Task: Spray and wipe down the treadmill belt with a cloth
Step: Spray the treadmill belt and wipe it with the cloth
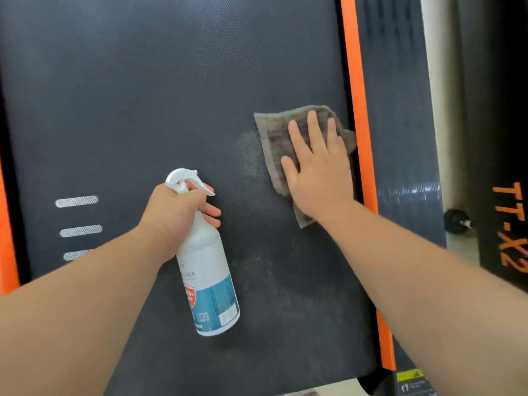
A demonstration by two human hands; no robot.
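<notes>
The dark belt (143, 110) fills your view. Near its right edge lies the grey cloth (274, 138), one corner touching the orange trim (358, 110). Your right hand (317, 167) presses it flat, fingers straight and spread. Your left hand (177, 215) grips the neck of the white spray bottle (208, 267) above mid-belt, a finger curled at the trigger, nozzle pointing right.

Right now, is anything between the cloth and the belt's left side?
Yes: the left hand gripping the spray bottle is left of the cloth, level with its lower half. Higher up, the belt is bare.
</notes>
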